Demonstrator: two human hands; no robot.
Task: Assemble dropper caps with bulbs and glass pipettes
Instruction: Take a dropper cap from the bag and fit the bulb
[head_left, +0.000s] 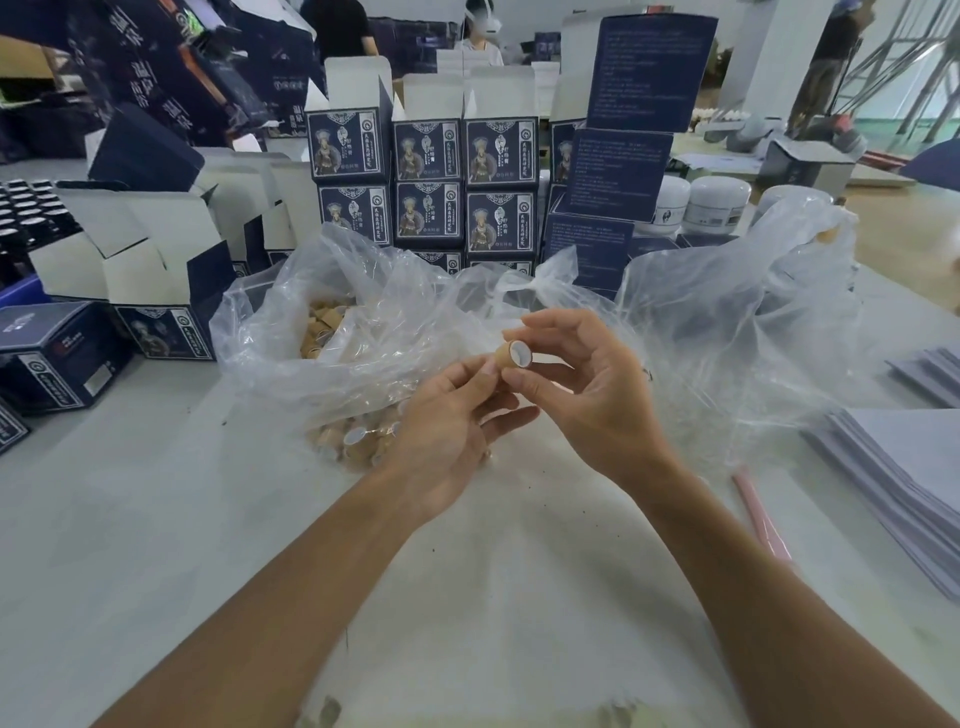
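Observation:
A small tan dropper cap (514, 356) with a pale lining facing me is held above the table between both hands. My left hand (452, 431) pinches its left side with thumb and fingertips. My right hand (587, 384) grips its right side between thumb and forefinger, other fingers loosely curled. Behind the hands lies a clear plastic bag (363, 322) with many more tan caps (353, 439) inside, some near its mouth. No glass pipette or bulb is plainly visible.
Stacked dark blue cartons (428, 187) stand behind the bag, with open white-flapped boxes (130, 249) at left. White jars (719, 205) stand at back right. Paper stacks (904, 483) and a pink stick (761, 519) lie on the right. People stand in the background.

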